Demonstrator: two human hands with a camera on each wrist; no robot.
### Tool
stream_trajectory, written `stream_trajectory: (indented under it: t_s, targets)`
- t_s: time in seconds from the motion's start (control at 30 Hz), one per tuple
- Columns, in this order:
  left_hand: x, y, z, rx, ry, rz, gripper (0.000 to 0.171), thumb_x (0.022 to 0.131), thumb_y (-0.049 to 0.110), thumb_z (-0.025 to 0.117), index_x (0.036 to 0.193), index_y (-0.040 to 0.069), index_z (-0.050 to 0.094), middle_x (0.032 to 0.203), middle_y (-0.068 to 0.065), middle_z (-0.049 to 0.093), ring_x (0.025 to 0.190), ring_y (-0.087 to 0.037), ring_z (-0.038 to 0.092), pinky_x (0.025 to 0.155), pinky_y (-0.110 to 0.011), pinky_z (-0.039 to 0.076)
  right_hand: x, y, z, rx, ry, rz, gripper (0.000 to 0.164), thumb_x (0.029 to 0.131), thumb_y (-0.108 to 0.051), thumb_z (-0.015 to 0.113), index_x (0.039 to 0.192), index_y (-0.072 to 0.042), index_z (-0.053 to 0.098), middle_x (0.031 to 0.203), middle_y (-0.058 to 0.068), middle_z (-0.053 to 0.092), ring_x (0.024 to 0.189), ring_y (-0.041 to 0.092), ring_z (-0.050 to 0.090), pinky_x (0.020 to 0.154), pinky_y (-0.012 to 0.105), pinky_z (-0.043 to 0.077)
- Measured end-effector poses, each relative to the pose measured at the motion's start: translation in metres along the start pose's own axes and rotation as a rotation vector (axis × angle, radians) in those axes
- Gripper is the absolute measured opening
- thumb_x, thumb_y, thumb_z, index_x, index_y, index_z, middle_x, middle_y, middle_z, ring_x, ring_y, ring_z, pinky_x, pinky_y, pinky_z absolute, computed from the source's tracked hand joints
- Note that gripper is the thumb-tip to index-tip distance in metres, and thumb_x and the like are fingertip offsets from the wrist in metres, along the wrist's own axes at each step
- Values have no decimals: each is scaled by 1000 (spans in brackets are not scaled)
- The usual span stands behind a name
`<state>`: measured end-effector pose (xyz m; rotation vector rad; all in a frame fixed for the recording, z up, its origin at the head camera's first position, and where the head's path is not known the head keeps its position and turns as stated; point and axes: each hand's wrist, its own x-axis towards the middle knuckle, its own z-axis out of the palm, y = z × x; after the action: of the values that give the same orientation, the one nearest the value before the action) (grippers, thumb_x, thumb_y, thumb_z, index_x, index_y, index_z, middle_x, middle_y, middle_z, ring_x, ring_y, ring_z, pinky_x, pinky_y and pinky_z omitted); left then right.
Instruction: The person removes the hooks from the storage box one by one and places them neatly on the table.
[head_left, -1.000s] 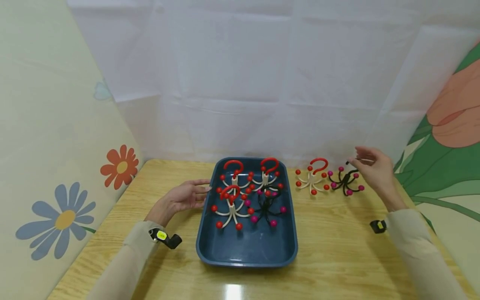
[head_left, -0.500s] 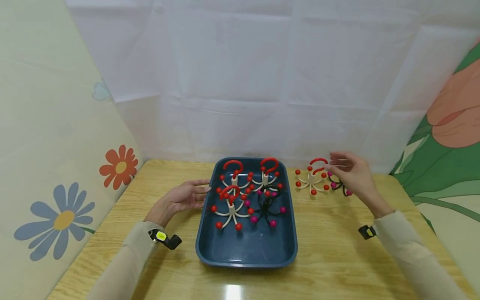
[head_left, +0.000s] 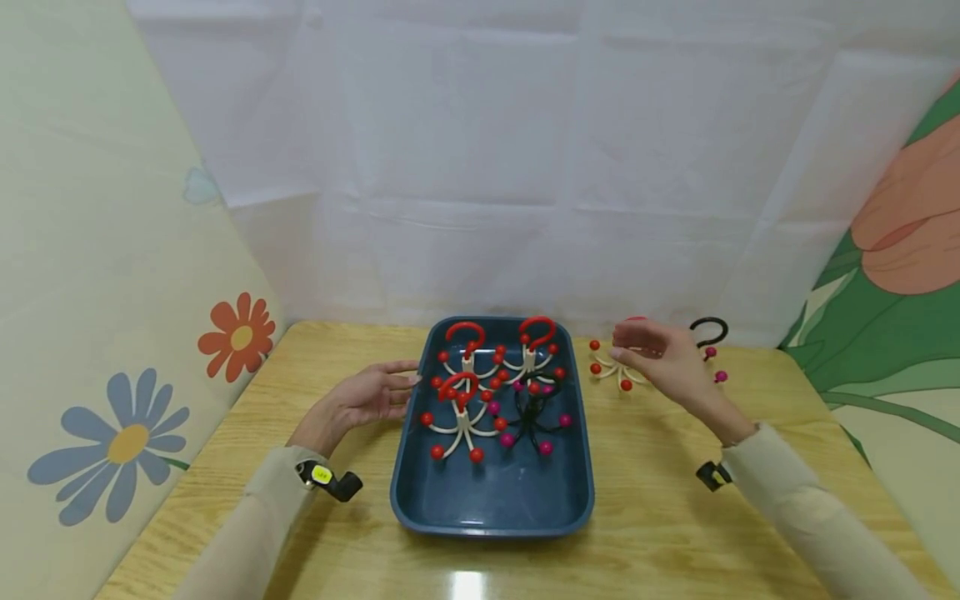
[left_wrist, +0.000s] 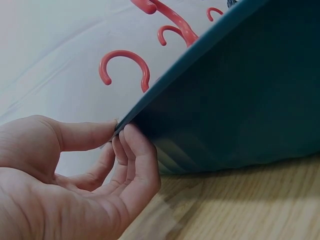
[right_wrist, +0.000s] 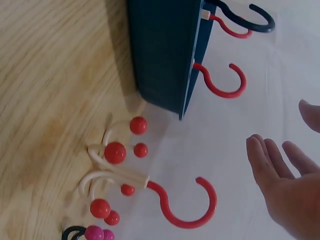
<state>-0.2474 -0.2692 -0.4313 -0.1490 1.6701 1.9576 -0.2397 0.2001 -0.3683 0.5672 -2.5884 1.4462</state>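
My left hand (head_left: 367, 393) pinches the left rim of a dark blue tray (head_left: 487, 504) between thumb and fingers, as the left wrist view shows. Several octopus-like hangers with hooks on top stand in the tray; some are white with red hooks and balls, and one is black with pink balls (head_left: 532, 417). Right of the tray, my right hand (head_left: 667, 362) hovers with parted thumb and fingers, holding nothing. It is close to a white hanger with a red hook (right_wrist: 135, 177), which it partly hides in the head view. In the right wrist view they are apart.
Behind the right hand stands another black hanger, its black hook (head_left: 709, 327) and some pink balls showing. A white sheet (head_left: 465, 167) hangs behind the wooden table (head_left: 652, 500). Flower-patterned cloth borders both sides.
The right hand has moved left from above the black hanger on the table to the white one with the red hook. The left hand and the tray have kept their place.
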Motion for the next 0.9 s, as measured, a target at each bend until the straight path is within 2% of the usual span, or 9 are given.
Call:
stream_trajectory:
  t_s: [0.13, 0.23, 0.43, 0.67, 0.9]
  targets:
    - [1, 0, 1, 10, 31, -9, 57, 109, 12, 54, 161, 6, 32, 105, 3, 74, 93, -12, 69, 80, -28, 61, -1, -4, 8, 29, -61, 26, 45, 98, -24, 76, 138, -7, 67, 136, 18, 71, 115, 18, 73, 90, 14, 56]
    - [1, -1, 1, 16, 38, -16, 56, 109, 12, 54, 161, 7, 32, 105, 3, 74, 93, -13, 68, 81, -29, 61, -3, -7, 14, 75, -99, 58, 47, 98, -24, 76, 140, -6, 65, 137, 18, 70, 119, 25, 73, 89, 16, 57]
    - [0, 0, 1, 4, 21, -3, 59, 110, 12, 53, 163, 5, 29, 105, 3, 75, 92, -12, 69, 81, -29, 61, -4, -13, 26, 133, -121, 67, 47, 95, -24, 79, 138, -7, 68, 135, 17, 72, 118, 27, 74, 89, 24, 61]
    - [-2, 0, 2, -10, 9, -2, 59, 109, 12, 54, 162, 5, 29, 105, 3, 75, 93, -12, 69, 81, -29, 61, -7, -15, 42, 156, -195, 99, 49, 95, -28, 79, 138, -7, 68, 138, 16, 71, 124, 33, 71, 99, 40, 61]
    - [-1, -1, 1, -23, 10, -2, 59, 109, 11, 55, 162, 5, 29, 105, 3, 75, 93, -12, 70, 82, -30, 61, -9, -14, 57, 160, -230, 91, 48, 97, -28, 77, 138, -6, 68, 138, 16, 71, 124, 32, 71, 99, 41, 61]
